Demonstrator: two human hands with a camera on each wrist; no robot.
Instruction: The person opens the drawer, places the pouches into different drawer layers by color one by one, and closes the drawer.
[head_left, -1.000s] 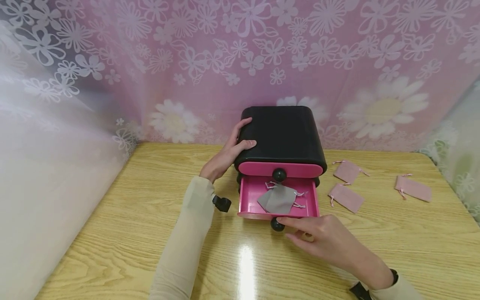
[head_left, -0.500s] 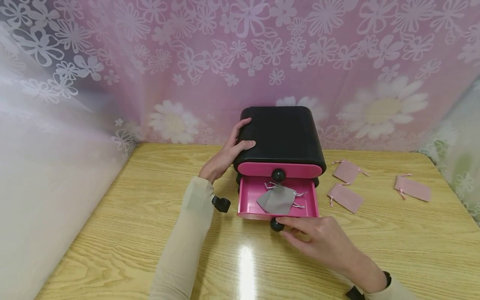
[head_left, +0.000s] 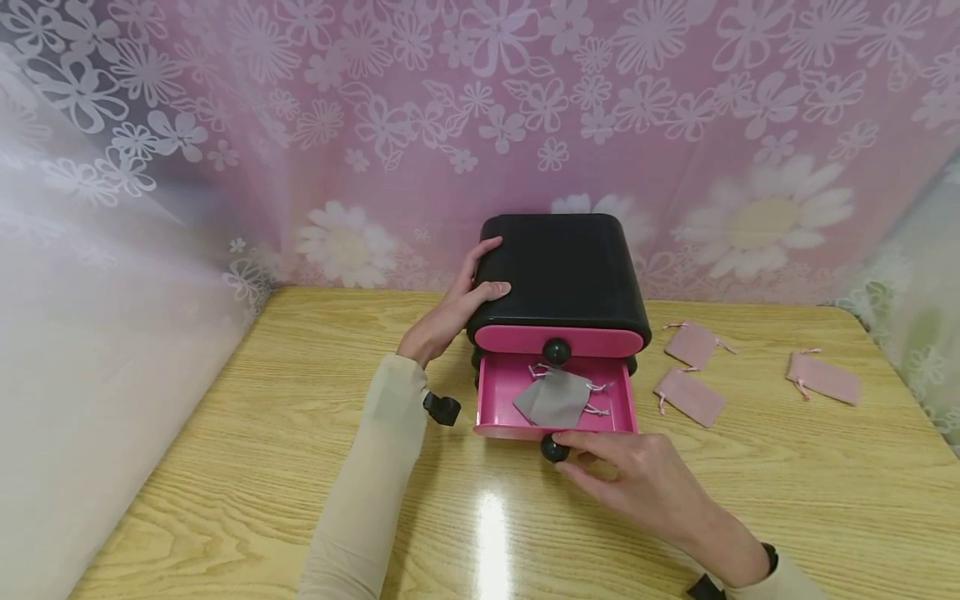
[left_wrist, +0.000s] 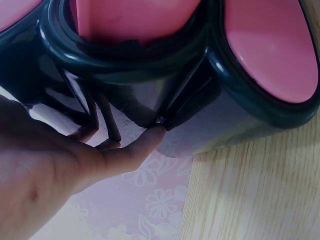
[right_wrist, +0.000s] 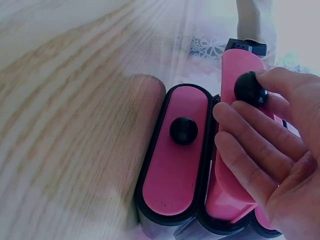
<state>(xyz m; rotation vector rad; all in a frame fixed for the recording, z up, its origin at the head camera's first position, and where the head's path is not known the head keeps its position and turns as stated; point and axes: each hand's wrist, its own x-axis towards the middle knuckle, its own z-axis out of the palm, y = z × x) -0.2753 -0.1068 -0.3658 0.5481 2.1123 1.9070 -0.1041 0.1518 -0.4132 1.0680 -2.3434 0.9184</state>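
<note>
A small black chest of drawers (head_left: 562,267) with pink drawer fronts stands on the table. Its middle drawer (head_left: 498,379) is pulled out, and grey drawstring pouches (head_left: 557,400) lie inside it. My left hand (head_left: 450,312) rests on the chest's upper left edge with thumb and fingers spread; in the left wrist view, the left fingers (left_wrist: 145,145) press against the glossy black side. My right hand (head_left: 652,483) pinches the middle drawer's round black knob (right_wrist: 250,89) between thumb and index finger. The other right fingers (right_wrist: 242,150) extend alongside the drawer front.
Three pink drawstring pouches lie on the wood-grain table (head_left: 225,467) right of the chest: an upper pouch (head_left: 692,344), a lower pouch (head_left: 692,397) and a far-right pouch (head_left: 825,377). The lowest drawer (right_wrist: 175,175) is closed. A flowered pink curtain (head_left: 420,167) hangs behind.
My right thumb has come up to the knob, so thumb and index finger now pinch it. The drawer, the pouches and my left hand hold their places.
</note>
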